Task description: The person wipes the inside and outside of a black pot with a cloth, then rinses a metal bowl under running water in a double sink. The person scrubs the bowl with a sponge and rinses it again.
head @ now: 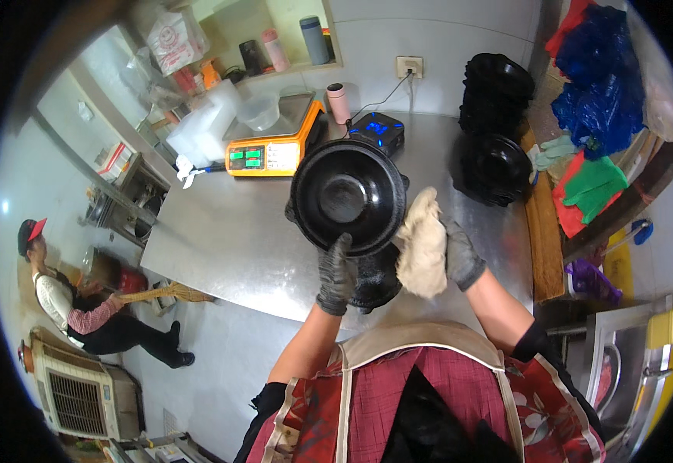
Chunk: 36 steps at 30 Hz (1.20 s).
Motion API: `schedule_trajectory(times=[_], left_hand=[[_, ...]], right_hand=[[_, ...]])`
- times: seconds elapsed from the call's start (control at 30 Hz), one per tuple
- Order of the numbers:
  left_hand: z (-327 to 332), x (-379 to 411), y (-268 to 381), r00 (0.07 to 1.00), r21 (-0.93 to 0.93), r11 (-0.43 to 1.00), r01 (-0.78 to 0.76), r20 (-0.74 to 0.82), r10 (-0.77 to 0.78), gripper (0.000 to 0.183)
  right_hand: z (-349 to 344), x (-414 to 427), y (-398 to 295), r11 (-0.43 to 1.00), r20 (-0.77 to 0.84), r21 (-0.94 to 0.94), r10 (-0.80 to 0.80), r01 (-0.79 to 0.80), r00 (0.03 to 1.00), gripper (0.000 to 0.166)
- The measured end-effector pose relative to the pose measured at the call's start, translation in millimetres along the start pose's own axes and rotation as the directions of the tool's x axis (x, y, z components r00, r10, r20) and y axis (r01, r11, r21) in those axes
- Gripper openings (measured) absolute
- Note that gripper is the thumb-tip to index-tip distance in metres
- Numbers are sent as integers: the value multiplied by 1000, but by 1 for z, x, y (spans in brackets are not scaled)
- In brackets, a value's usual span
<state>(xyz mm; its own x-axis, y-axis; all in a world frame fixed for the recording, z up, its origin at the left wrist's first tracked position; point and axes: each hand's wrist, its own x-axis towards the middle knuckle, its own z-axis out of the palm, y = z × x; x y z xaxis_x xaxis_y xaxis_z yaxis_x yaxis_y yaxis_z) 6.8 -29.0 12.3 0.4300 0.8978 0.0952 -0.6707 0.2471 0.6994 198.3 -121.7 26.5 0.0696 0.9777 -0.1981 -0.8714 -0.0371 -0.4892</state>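
My left hand (337, 279), in a dark grey glove, grips the near rim of a shiny black bowl (342, 198) with small side handles, its hollow facing up toward me. Partly hidden beneath it, another black bowl (375, 283) rests near the table's front edge. In my right hand (461, 254), also gloved, is a bunched cream cloth (423, 249), held just right of the bowl's rim. Whether the cloth touches the rim I cannot tell.
On the steel table (226, 231) stand an orange scale (272, 153) with a plastic tub (258, 111), a pink bottle (338, 104) and a black device (378, 132). Stacked black bowls (495, 98) and lower ones (491, 168) stand right. A person (64, 301) holds a broom (168, 292) at left.
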Motion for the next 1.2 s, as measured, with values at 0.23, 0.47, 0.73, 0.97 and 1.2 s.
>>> schedule_trajectory(times=[0.23,0.47,0.73,0.97,1.2], left_hand=[[-5,-22,-8,912,648,749,-141,380,-157,76],[9,3,42,703,543,749,380,357,-615,83],[-2,-20,1,862,407,863,299,272,-427,70],[-18,-19,-11,848,140,873,467,210,-487,70],[6,-20,-25,910,240,937,254,270,-316,74]], right_hand=[[-11,29,-32,417,-49,-886,-520,204,853,47],[76,-6,-67,-490,288,-845,-85,212,954,55],[23,-19,-69,-410,78,-912,-123,21,989,70],[21,-37,-69,-527,216,-843,-153,106,964,62],[-4,-1,-5,-873,625,-299,126,385,771,47]])
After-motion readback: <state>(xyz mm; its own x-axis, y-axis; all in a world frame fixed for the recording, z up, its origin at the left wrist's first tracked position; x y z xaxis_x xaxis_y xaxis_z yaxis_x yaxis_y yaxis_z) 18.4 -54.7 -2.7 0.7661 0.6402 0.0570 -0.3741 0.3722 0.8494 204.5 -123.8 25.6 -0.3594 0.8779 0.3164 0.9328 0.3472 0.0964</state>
